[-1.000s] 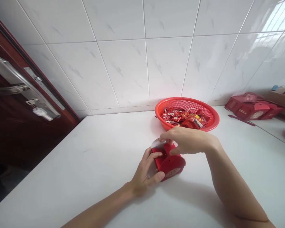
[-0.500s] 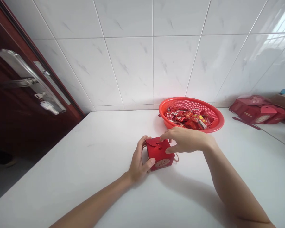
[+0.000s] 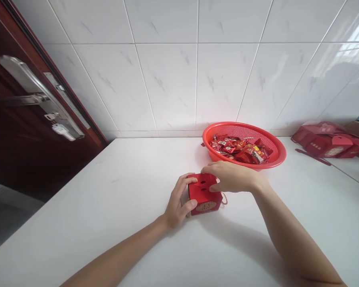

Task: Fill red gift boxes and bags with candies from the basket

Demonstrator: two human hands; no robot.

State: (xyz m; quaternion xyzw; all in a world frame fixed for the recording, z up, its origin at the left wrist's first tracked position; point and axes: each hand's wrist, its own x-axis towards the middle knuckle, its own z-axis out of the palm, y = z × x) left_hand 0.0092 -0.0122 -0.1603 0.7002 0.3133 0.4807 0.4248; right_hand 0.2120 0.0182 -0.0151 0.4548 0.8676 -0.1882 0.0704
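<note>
A small red gift box point(image 3: 201, 196) stands on the white table point(image 3: 122, 191), with two dark holes in its top and a gold-patterned oval on its front. My left hand point(image 3: 177, 203) is closed around its left side, thumb on the front and fingertips on the top flap. From the right, my right hand point(image 3: 236, 176) holds the box's top, thumb near the front edge and fingers at the back edge. A twisted cord handle point(image 3: 224, 198) sticks out at the box's right side. The inside of the box is hidden.
Behind the box, a red plastic basket point(image 3: 279, 157) holds several red-wrapped sweets point(image 3: 245, 151). More red boxes point(image 3: 326, 141) and a dark red strip point(image 3: 312, 157) lie at the right by the tiled wall point(image 3: 167, 87). A dark red door point(image 3: 14, 131) with keys hanging from its lock is at left.
My left fingers have moved from the box's side onto its top flap, which now lies flatter. My right hand stays at the top. The view has shifted slightly.
</note>
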